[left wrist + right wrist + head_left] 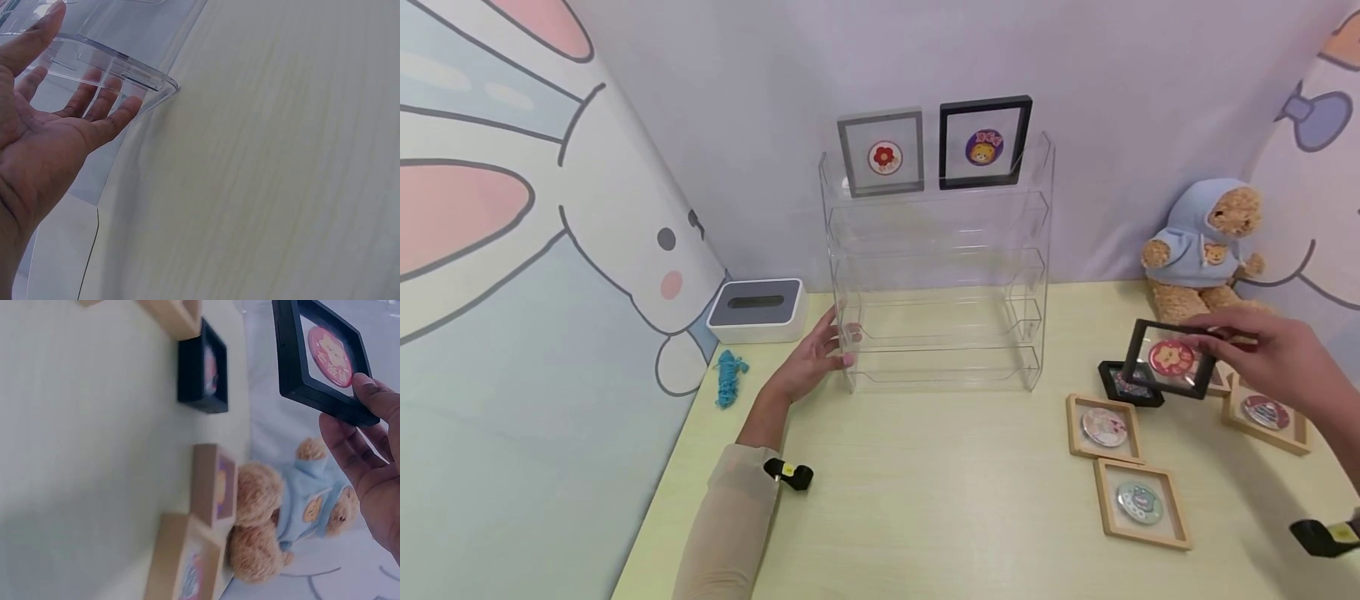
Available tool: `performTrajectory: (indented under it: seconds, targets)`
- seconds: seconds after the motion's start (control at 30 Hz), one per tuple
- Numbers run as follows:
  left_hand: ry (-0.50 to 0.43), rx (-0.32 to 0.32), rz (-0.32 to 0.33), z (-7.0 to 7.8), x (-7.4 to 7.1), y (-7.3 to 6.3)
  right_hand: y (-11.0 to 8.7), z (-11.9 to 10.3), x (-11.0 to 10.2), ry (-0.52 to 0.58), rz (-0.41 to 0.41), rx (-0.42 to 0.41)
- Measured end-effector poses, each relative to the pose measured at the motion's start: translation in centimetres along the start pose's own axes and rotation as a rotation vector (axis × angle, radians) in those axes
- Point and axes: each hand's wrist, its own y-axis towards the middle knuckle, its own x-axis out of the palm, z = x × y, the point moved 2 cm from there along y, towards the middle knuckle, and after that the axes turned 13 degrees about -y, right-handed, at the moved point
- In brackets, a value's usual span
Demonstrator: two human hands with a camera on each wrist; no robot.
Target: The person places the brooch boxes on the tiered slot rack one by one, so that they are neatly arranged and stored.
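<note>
A clear acrylic tiered rack [940,350] stands upright against the back wall. My left hand [808,363] is at its lower left side, fingers extended and thumb apart; in the left wrist view some fingertips show through the clear plastic. Whether they press on it I cannot tell. My right hand [1273,350] pinches a black-edged display frame [330,356] by one edge, thumb on the front face and fingers beneath. A round red badge shows inside it. The frame is raised above the table's right side, over a smaller-looking black frame [1117,388].
A grey frame [897,177] and another black frame [983,169] stand on the rack's top tier. Several wooden frames [1138,523] lie at right, near a teddy bear [1198,250]. A tissue box [757,310] and blue cord bundle [727,379] sit left.
</note>
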Motion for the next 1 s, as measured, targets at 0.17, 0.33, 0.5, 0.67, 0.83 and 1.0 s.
performTrajectory:
  seconds: [0.17,0.33,0.5,0.67,0.83,1.0]
  targets:
    - [-0.007,0.002,-0.002,0.0,-0.1,0.0,2.1,-2.1,-0.8,0.046,0.057,-0.026]
    - [-0.009,0.013,-0.014,0.1,-0.1,-0.1,4.9,-4.3,-1.4,0.053,0.138,-0.088]
    - [-0.007,0.007,-0.011,-0.1,-0.3,-0.1,8.1,-6.9,-2.1,0.091,0.222,-0.197]
    - [-0.010,0.018,-0.013,-0.1,-0.4,-0.1,11.4,-9.9,-2.2,0.144,0.310,-0.291]
    - [0.003,0.020,-0.025,-0.2,-0.4,0.0,14.2,-13.4,-2.1,0.181,0.354,-0.340]
    - [0.011,-0.001,-0.010,-0.2,-0.4,0.2,16.9,-17.0,-2.1,0.213,0.396,-0.386]
